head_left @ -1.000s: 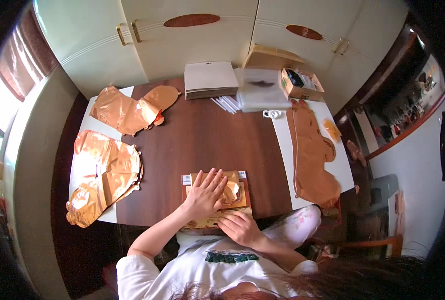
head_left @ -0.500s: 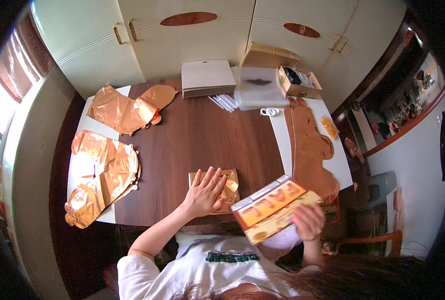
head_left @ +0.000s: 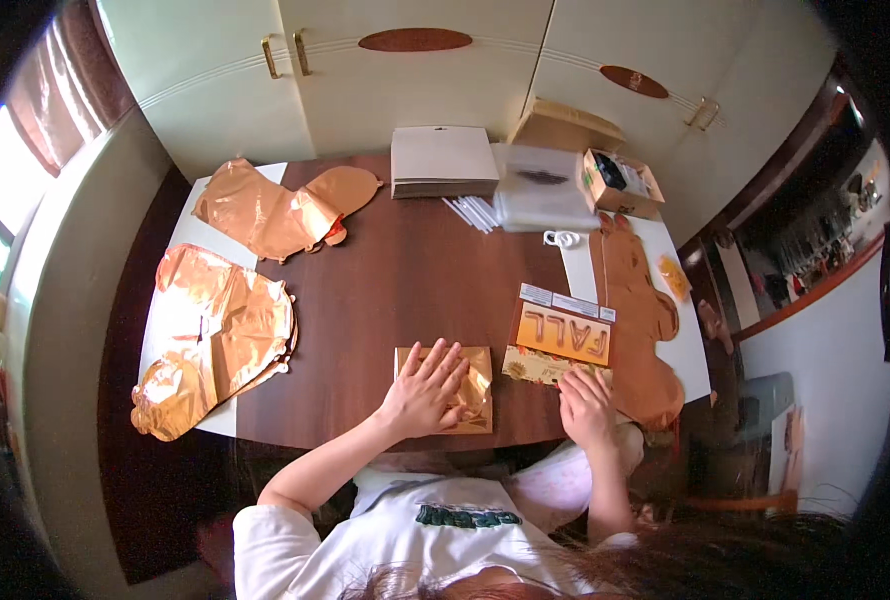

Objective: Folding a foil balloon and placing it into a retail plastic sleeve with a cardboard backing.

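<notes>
Near the table's front edge, my left hand (head_left: 426, 392) lies flat with fingers stretched out. It rests on a square, flat packet with folded gold foil (head_left: 479, 390). Off to the right lies an orange, brown and cream printed card (head_left: 565, 328), with foil-style letters pictured on it. Its lower edge is under the fingertips of my right hand (head_left: 587, 408). Those fingers are extended and slightly bent over the card, not wrapped round it. My right thumb is set apart from them.
Copper foil balloons (head_left: 230, 310) lie flat along the left side, another pair (head_left: 275, 212) behind. A brown foil balloon (head_left: 630, 310) lies right. At the back: a grey card stack (head_left: 445, 160), white straws (head_left: 473, 213), clear plastic sleeves (head_left: 540, 190), a small box (head_left: 620, 183) and white ribbon (head_left: 562, 239).
My right hand has brought the printed card forward and laid it on the table, and its grip has loosened. My left hand stays flat on the gold foil packet. The whole view has shifted slightly.
</notes>
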The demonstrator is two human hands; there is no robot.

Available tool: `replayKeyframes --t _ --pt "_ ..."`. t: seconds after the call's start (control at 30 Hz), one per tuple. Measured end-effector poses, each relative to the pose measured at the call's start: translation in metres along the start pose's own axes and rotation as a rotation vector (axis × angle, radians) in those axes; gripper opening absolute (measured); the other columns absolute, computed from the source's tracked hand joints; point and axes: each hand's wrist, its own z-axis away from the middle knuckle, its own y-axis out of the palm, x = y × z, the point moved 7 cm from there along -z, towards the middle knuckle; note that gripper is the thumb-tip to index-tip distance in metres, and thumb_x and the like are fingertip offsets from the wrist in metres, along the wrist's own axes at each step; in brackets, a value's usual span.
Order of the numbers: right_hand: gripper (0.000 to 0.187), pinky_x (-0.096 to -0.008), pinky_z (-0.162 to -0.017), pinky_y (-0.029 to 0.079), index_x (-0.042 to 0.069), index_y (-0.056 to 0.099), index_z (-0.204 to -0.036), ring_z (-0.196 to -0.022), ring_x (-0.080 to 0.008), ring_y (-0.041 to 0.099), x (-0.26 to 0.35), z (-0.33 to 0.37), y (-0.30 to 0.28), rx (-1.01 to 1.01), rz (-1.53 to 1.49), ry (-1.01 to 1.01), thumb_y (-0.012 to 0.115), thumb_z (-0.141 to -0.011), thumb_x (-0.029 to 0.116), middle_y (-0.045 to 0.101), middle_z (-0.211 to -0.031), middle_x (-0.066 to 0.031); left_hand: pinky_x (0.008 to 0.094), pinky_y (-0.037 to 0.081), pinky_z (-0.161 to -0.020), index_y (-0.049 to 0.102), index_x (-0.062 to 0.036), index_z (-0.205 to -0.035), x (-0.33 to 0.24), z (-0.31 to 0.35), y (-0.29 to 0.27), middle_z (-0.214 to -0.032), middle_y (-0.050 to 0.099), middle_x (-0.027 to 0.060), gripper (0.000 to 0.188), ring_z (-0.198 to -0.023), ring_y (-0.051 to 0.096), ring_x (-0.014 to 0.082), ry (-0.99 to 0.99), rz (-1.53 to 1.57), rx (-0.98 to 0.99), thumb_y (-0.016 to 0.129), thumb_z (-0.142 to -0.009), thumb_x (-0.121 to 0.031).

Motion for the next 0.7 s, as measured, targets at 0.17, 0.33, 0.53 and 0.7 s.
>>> replayKeyframes --t 0.17,0.33,0.53,0.7 --pt "0.032 -0.0416 -0.102 0.038 0.001 0.061 -0.111 -0.113 -0.0276 0.054 0.073 -0.035 0.007 0.061 -0.229 -0.041 0.062 -0.081 0.012 0.059 -0.118 -0.0148 0.0549 0.014 -0.110 0.032 -0.0049 -0.140 0.000 -0.001 -0.002 -0.146 0.029 0.0185 0.069 -0.136 0.022 0.0367 0.003 0.003 -0.014 0.037 -0.088 -0.050" --pt "0.042 -0.0456 -0.108 0.027 -0.003 0.047 -0.127 -0.128 -0.0303 0.040 0.101 -0.057 0.057 0.094 -0.187 -0.070 0.049 -0.088 0.014 0.045 -0.135 -0.0174 0.0527 0.015 -0.110 0.033 -0.0039 -0.139 -0.002 -0.003 -0.005 -0.145 0.031 0.0156 0.073 -0.137 0.024 0.0323 0.008 -0.058 -0.019 0.040 -0.086 -0.053" --pt "0.046 -0.0469 -0.110 0.023 -0.003 0.042 -0.131 -0.131 -0.0315 0.035 0.097 -0.053 0.090 0.209 -0.157 -0.041 0.045 -0.090 0.019 0.041 -0.137 -0.0194 0.0508 0.014 -0.111 0.030 0.0019 -0.139 -0.001 -0.001 -0.006 -0.145 0.030 0.0172 0.079 -0.137 0.024 0.0308 -0.006 -0.009 -0.009 0.043 -0.082 -0.052" --pt "0.047 -0.0474 -0.109 0.023 -0.003 0.043 -0.130 -0.130 -0.0310 0.036 0.100 -0.056 0.081 0.193 -0.165 -0.044 0.047 -0.089 0.021 0.041 -0.137 -0.0196 0.0496 0.014 -0.111 0.031 0.0038 -0.138 -0.001 0.000 -0.008 -0.145 0.030 0.0183 0.081 -0.137 0.024 0.0310 0.006 -0.031 -0.017 0.043 -0.082 -0.053"
